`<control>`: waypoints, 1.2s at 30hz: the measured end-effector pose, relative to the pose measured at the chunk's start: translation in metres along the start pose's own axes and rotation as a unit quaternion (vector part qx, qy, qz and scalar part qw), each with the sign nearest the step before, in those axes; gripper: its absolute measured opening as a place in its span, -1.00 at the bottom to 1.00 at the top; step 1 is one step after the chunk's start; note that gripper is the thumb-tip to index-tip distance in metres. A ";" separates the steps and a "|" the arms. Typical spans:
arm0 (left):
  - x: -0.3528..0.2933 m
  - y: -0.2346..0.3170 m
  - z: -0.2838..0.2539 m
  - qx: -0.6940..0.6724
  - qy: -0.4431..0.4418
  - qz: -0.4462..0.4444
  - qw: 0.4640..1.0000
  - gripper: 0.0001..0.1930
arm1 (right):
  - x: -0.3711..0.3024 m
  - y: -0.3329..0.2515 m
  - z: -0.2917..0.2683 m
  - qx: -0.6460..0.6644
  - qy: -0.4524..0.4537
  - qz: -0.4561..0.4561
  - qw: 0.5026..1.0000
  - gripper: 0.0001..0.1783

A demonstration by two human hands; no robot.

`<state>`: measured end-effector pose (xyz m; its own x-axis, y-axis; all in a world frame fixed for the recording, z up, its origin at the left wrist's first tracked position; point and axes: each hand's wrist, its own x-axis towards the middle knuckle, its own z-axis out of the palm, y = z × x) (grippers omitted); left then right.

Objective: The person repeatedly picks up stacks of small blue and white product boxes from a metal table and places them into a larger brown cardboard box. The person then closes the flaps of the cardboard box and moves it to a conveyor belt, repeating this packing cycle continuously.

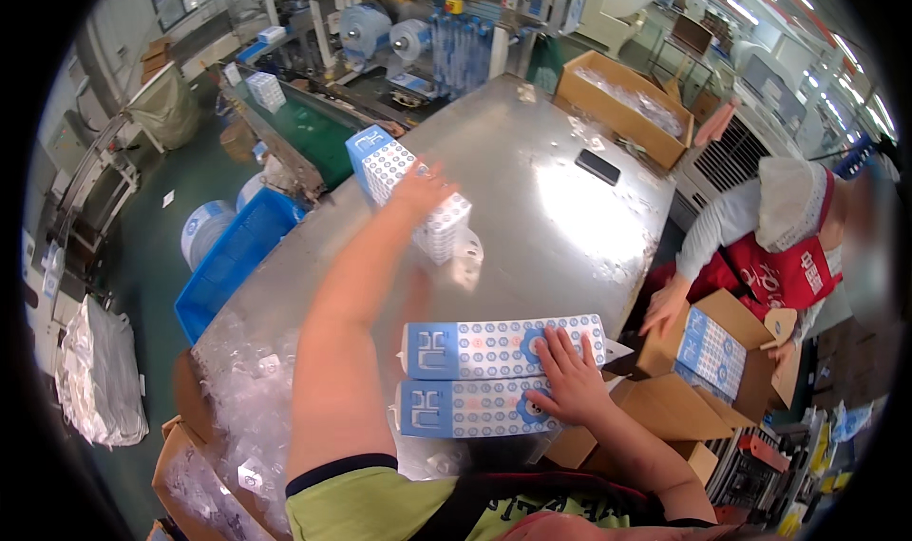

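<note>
The left hand (421, 188) reaches out across the steel table (551, 208), fingers closing on a blue-and-white dotted pack (408, 194) — the right hand (568, 378) lies flat, fingers spread, on two long packs (499, 375) stacked at the near edge.

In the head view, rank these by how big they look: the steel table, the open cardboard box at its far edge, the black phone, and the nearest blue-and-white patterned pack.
1. Shiny steel table
2. Open brown cardboard box and nearest long blue-and-white patterned pack: they look about alike, and the pack lies much closer to the camera, so no ranking between them.
3. Flat black phone
</note>
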<state>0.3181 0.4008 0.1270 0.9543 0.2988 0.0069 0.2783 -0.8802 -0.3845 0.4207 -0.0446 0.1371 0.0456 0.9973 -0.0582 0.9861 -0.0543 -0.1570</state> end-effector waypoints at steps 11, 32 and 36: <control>-0.047 0.164 -0.100 -0.454 0.054 0.094 0.885 -0.30 | -0.017 -0.020 0.010 0.022 0.032 0.037 0.999 -0.07; -0.060 0.393 -0.189 -0.975 -0.115 0.126 -0.141 -0.42 | -0.284 0.111 -0.134 0.805 0.384 0.125 0.435 -0.46; -0.072 0.527 -0.225 -0.974 -0.208 0.060 -0.071 -0.56 | -0.436 0.084 -0.155 0.618 0.494 0.257 0.555 -0.47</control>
<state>0.4205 -0.1677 0.1317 0.9913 -0.1312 -0.0115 0.1300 0.9608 0.2448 0.5089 -0.4758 0.3025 0.9373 0.3423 0.0659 -0.0315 0.2716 -0.9619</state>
